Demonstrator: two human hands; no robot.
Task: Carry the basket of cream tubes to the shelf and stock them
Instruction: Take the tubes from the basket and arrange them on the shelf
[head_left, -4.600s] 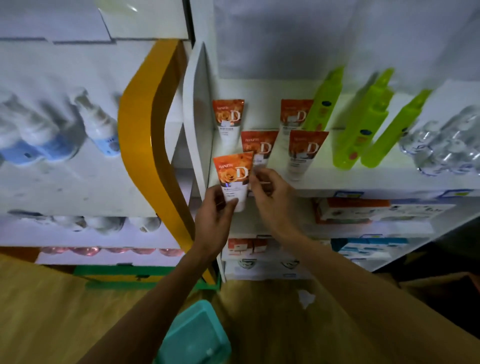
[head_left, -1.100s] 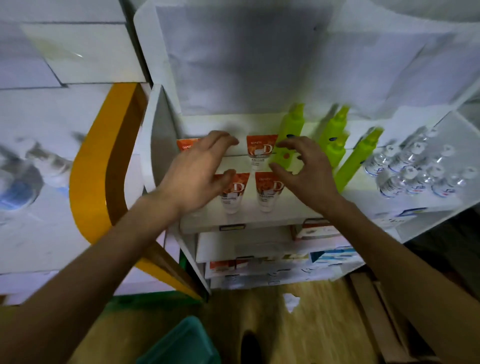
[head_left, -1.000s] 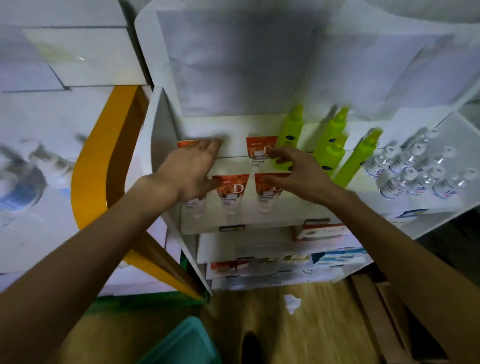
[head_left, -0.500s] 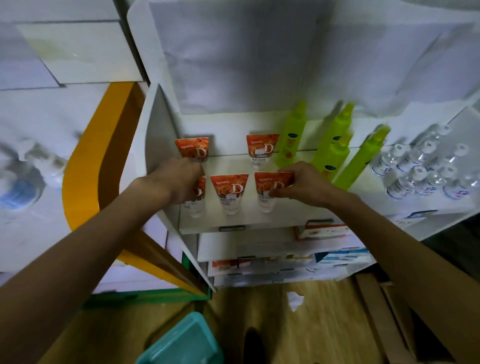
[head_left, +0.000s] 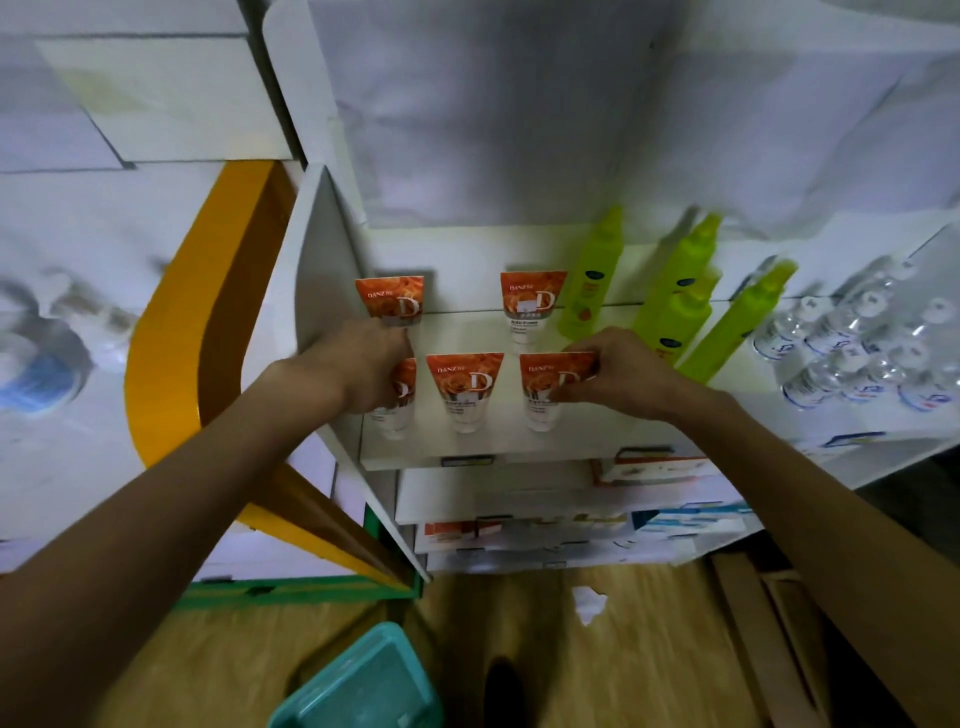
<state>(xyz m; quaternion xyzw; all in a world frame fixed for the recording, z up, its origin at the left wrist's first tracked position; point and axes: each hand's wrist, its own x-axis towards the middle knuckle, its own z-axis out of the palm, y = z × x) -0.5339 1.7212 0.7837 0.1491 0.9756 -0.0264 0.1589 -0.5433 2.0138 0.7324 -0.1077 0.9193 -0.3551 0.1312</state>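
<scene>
Several orange-and-white cream tubes stand cap-down on the white shelf (head_left: 597, 441). Two are in the back row (head_left: 390, 303) (head_left: 531, 306) and three in the front row. My left hand (head_left: 363, 364) is closed around the front left tube (head_left: 402, 389), hiding most of it. The front middle tube (head_left: 465, 389) stands free between my hands. My right hand (head_left: 618, 371) pinches the top edge of the front right tube (head_left: 545, 389). The teal basket (head_left: 363, 686) sits on the floor below, its inside not visible.
Green spray bottles (head_left: 675, 306) stand right of the tubes, then clear small bottles (head_left: 852, 353). Lower shelves hold boxed goods (head_left: 665, 467). An orange curved panel (head_left: 208, 322) borders the shelf's left side wall. A paper scrap (head_left: 587, 605) lies on the wooden floor.
Both hands have come down from the back row onto the front row. The left closed on the front left tube and the right took the front right tube's top edge.
</scene>
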